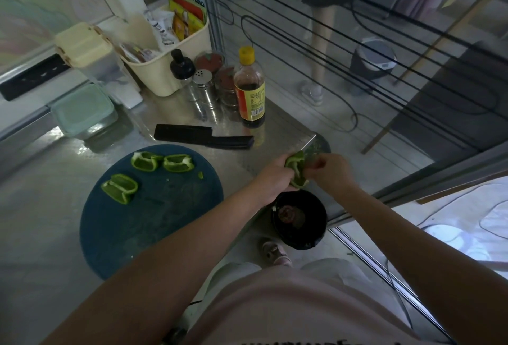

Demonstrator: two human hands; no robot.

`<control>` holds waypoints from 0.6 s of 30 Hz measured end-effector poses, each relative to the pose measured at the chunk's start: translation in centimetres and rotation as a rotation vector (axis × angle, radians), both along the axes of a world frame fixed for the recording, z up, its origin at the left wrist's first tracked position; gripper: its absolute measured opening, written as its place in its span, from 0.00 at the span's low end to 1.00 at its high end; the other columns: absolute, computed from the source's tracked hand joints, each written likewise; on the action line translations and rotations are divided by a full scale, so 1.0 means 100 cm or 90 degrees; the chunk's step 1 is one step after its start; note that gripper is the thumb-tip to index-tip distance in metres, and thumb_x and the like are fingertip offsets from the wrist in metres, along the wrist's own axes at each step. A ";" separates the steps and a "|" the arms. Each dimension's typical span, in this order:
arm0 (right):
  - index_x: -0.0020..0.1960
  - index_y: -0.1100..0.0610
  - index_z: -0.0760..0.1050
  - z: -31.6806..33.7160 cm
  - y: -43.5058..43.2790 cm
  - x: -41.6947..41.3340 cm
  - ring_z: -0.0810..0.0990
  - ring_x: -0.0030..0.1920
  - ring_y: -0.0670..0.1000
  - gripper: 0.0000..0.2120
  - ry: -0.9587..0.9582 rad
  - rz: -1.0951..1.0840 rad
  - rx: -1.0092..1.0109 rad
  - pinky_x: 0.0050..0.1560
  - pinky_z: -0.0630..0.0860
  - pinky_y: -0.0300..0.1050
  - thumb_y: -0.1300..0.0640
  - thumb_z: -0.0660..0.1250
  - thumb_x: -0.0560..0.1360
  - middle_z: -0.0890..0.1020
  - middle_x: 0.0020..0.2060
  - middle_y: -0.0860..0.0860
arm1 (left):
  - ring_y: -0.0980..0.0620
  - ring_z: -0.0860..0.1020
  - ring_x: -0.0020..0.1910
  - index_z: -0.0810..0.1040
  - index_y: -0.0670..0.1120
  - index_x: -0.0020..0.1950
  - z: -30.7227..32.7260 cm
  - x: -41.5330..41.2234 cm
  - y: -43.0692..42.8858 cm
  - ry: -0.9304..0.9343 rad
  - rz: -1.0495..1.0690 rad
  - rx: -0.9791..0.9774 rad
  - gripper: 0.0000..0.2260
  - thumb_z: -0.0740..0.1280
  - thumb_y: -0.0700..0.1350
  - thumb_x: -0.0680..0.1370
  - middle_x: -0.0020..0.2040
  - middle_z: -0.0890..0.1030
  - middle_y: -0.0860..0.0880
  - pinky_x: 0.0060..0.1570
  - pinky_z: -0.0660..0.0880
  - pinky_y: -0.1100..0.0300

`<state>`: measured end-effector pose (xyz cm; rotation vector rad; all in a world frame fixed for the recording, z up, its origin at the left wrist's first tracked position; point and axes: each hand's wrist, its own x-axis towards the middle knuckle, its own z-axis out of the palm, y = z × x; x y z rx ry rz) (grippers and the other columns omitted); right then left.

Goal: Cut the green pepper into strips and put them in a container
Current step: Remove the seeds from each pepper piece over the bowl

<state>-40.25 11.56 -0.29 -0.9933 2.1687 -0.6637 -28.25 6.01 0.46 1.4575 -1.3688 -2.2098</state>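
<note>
1. Head view: the left hand (pixel 275 177) is gripping a pepper piece (pixel 295 169), with its fingers curling round it. The right hand (pixel 330 171) is pinching at the inside of the piece, likely picking out seeds.
2. The piece is sitting right between both hands, past the desk (pixel 41 221) edge and over the black bin (pixel 316 223).
3. Three more pepper pieces (pixel 144 160) are lying on the blue board (pixel 154 221), well apart from the hands.
4. The held piece could slip and drop into the bin, because the hands are working right above it. Seeds could also miss the bin and land on the floor.
</note>
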 end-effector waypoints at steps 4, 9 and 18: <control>0.45 0.59 0.83 -0.011 0.003 -0.011 0.77 0.40 0.47 0.04 0.010 -0.055 -0.005 0.31 0.67 0.23 0.61 0.72 0.71 0.81 0.36 0.47 | 0.41 0.75 0.56 0.64 0.41 0.71 -0.005 0.004 -0.002 -0.012 0.037 0.029 0.24 0.51 0.26 0.77 0.62 0.73 0.34 0.52 0.76 0.50; 0.48 0.58 0.83 -0.012 0.005 -0.016 0.81 0.50 0.54 0.07 0.161 0.044 0.068 0.46 0.70 0.38 0.61 0.67 0.74 0.84 0.49 0.54 | 0.46 0.76 0.42 0.65 0.36 0.69 -0.007 0.007 -0.002 0.018 0.088 0.101 0.21 0.50 0.26 0.77 0.46 0.75 0.39 0.50 0.75 0.47; 0.53 0.55 0.82 -0.012 0.004 -0.018 0.79 0.54 0.56 0.13 0.226 0.135 0.099 0.51 0.72 0.40 0.65 0.63 0.74 0.81 0.55 0.55 | 0.44 0.77 0.42 0.67 0.36 0.65 -0.005 0.007 -0.004 0.071 0.088 0.173 0.18 0.50 0.26 0.78 0.43 0.75 0.38 0.57 0.71 0.44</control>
